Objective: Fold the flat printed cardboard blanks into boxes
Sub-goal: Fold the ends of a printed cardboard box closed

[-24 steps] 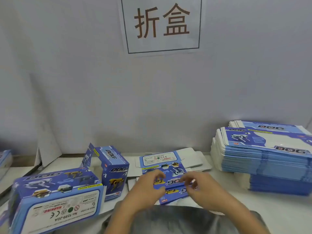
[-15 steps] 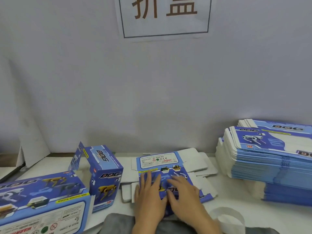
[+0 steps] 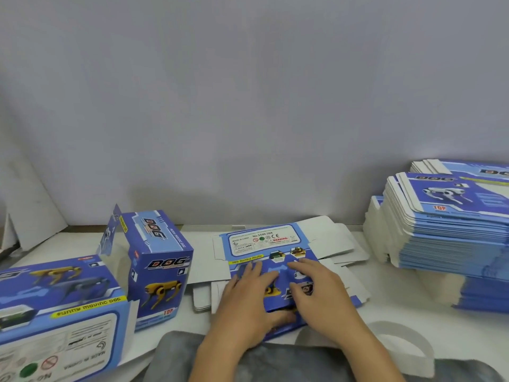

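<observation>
Head view: the flat cardboard blank (image 3: 264, 244) lies at lower centre of the frame on the white tabletop (image 3: 385, 296), printed side up, resting over a few more loose blanks whose white flaps (image 3: 330, 244) stick out to its right and left. Both hands press on its near half. The left hand (image 3: 248, 307) lies palm down with straight fingers (image 3: 254, 267) spread apart on the print; the right hand (image 3: 316, 293) lies just beside it, fingers likewise straight and flat, gripping nothing.

Judging by its look, the blank is thin, light card: stiff across the panels, ready to bend only along its creases, and glossy enough to slide under a flat palm. The best hold is probably at the outer edges or side flaps, so that squeezing them together pops the sleeve open; pinching mid-panel risks a dent.

It is blue, with a white label panel bearing warning marks at the far end, a yellow strip below it, and small toy dog pictures.

An upright folded DOG box (image 3: 159, 260) stands at centre left, another finished box (image 3: 63, 312) lies at lower left, and a tall stack of blanks (image 3: 451, 230) sits at the right edge
</observation>
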A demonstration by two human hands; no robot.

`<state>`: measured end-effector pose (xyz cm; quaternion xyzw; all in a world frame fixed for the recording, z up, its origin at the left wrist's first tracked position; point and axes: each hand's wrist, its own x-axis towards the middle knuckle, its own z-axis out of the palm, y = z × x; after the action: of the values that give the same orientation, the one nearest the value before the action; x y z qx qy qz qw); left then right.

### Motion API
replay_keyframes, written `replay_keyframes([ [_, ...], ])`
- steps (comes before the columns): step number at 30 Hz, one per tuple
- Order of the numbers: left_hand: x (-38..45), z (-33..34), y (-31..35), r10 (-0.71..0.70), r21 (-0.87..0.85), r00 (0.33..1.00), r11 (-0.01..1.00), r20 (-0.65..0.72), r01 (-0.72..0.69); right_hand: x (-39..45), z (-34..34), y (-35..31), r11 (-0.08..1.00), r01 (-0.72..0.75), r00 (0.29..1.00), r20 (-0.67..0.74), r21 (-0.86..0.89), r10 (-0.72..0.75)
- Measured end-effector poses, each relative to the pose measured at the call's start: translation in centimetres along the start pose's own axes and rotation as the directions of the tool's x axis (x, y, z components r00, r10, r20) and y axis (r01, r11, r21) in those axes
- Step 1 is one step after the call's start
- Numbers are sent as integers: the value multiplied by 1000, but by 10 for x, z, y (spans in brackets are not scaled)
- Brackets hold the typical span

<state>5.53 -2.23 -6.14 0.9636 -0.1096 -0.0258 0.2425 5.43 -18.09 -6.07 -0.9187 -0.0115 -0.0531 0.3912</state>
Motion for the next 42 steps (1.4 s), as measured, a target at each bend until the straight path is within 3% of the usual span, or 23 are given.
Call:
replay_keyframes([
  [3,1,-3,2,0,123,1000,992,-3,0,1,0,0,996,-8,998,-59,88,13],
  [7,1,-10,2,42,151,999,987,30,-46,4,-2,-2,941,65,950,-310,332,44],
  [10,1,-18,5,112,200,993,975,-48,-100,5,-7,-5,931,220,796,-605,291,1],
  [12,2,-22,9,173,259,965,959,-198,-119,4,-7,-10,941,238,697,-717,240,6],
  [14,-1,-26,15,192,254,919,961,-344,-106,3,-7,-15,931,256,642,-766,261,38],
  [15,-3,-28,15,186,241,905,966,-383,-96,3,-8,-16,910,263,670,-739,321,67],
  [16,-4,-30,16,177,226,897,970,-406,-89,4,-10,-17,871,256,748,-657,420,97],
  [18,-3,-30,17,171,158,891,981,-420,-114,4,-12,-23,706,159,951,-300,690,79],
  [20,-1,-24,22,237,71,892,971,-386,-227,2,-6,-29,588,1,1000,-13,809,16],
  [21,-1,-20,26,272,-20,900,955,-341,-296,2,-2,-32,568,-43,999,22,822,43],
  [23,-2,-13,32,319,-234,920,899,-229,-370,4,3,-34,527,-60,983,-40,848,177],
  [25,-4,-11,34,311,-403,929,838,-201,-368,7,-4,-30,539,-19,959,-136,842,247],
  [27,-5,-17,35,246,-530,918,757,-312,-383,9,-24,-27,651,21,964,-187,759,187],
  [29,-6,-25,35,127,-531,854,734,-505,-423,8,-48,-28,736,88,973,-215,671,80],
  [31,-5,-32,33,-18,-525,770,741,-638,-419,4,-72,-29,772,150,976,-217,617,-16],
  [34,-6,-44,30,-195,-637,709,637,-678,-434,-6,-102,-31,759,328,937,-295,562,-187],
  [36,-9,-55,30,-207,-675,730,597,-651,-433,-12,-113,-32,733,383,917,-330,562,-225],
  [39,-13,-67,33,-101,-756,825,474,-555,-451,-13,-110,-29,681,364,931,-274,636,-242],
  [42,-17,-69,34,-77,-769,845,463,-530,-440,-11,-94,-35,666,365,930,-278,650,-239],
])
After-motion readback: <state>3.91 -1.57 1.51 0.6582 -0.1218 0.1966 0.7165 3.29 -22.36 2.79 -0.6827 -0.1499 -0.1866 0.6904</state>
